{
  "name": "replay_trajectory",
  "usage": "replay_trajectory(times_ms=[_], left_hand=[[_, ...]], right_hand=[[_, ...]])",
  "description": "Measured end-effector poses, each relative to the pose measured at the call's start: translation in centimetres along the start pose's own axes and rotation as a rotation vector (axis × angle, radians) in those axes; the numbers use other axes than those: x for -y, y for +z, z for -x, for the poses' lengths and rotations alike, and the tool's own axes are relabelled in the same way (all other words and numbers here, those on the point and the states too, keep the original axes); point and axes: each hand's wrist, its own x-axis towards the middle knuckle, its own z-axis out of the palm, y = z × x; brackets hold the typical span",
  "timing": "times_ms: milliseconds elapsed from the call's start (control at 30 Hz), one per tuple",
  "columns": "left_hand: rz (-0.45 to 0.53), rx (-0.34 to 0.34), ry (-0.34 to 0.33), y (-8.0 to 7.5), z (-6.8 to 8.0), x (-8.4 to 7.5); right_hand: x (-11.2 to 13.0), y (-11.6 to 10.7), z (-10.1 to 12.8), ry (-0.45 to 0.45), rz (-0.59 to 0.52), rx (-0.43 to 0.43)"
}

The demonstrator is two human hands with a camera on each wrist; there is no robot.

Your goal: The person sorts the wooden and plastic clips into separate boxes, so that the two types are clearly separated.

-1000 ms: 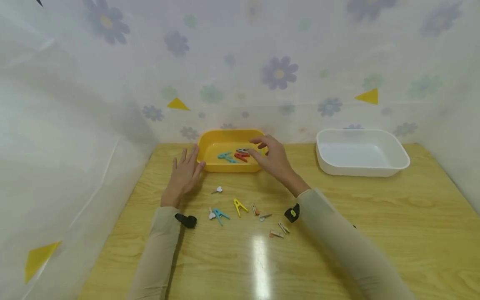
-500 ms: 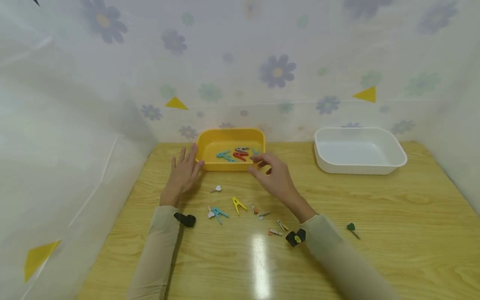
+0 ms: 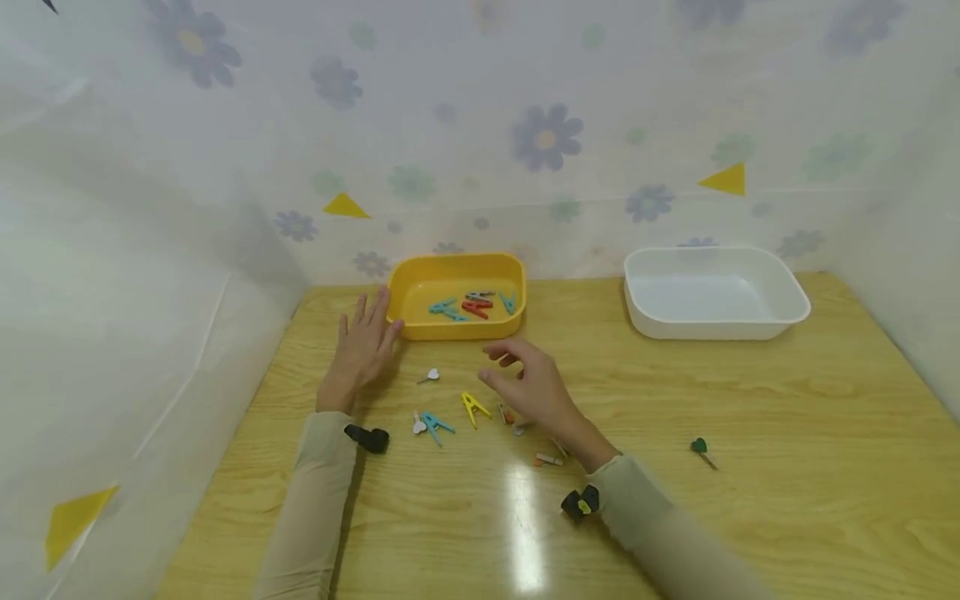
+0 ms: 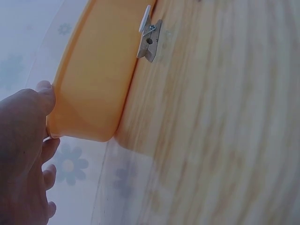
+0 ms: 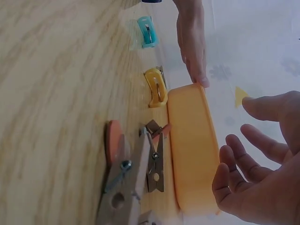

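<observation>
Clips [image 3: 525, 427] partly hidden under right hand [image 3: 528, 390], fingers loose; left hand [image 3: 360, 350] flat.

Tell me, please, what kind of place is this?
Probably a staged tabletop booth, not a home: flowered sheets wall in a wooden table holding only a yellow tray, a white tray and clothespins.

Right hand [image 3: 536, 392] hides small wooden clips [image 3: 517, 421].

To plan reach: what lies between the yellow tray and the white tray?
Only bare wooden table lies between the yellow tray and the white tray, in the head view.
</observation>
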Motion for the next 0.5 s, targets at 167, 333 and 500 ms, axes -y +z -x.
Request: replay_trajectory(times_ms=[167, 333, 500], left_hand=[[-0.003, -0.009, -0.002, 0.0, 0.0, 0.1], [0.007, -0.007, 0.0, -0.1, 0.1, 0.0], [0.011, 0.006, 0.004, 0.0, 0.0, 0.0]], right_hand=[[-0.3, 0.8, 0.5, 0.019, 0.009, 0.095], [-0.3, 1.3, 1.1, 0.057, 0.043, 0.152], [-0.6, 1.8, 1.4, 0.099, 0.085, 0.181]])
